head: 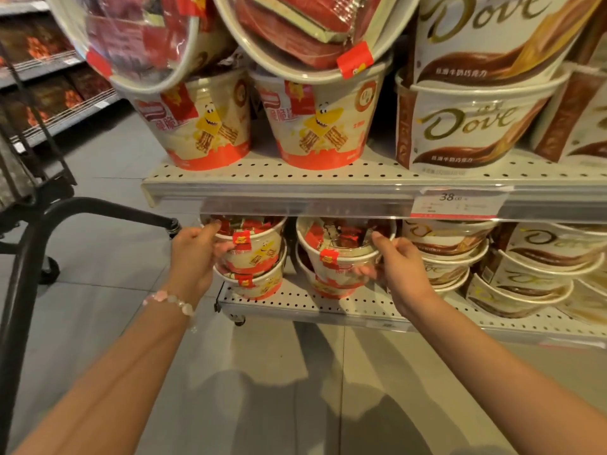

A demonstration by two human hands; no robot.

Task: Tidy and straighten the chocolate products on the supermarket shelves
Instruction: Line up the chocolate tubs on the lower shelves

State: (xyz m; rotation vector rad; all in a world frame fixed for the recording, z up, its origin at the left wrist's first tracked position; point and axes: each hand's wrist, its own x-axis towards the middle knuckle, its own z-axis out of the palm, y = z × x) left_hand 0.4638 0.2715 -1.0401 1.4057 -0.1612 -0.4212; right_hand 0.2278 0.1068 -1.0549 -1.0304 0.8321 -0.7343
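Cream-and-red plastic wafer-chocolate tubs on the lower perforated shelf [295,302]: left hand [193,254] grips the left stack [251,257], right hand [399,267] the right stack [338,261], apparently squaring both.

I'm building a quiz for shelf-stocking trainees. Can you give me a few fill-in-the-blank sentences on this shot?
1. The left hand grips a wafer tub on the ____ shelf.
2. The right hand holds the wafer tub just left of the tubs branded ____.
3. The price tag reads ____.
4. The bracelet sits on the ____ wrist.

Missing words: lower; Dove; 38.00; left
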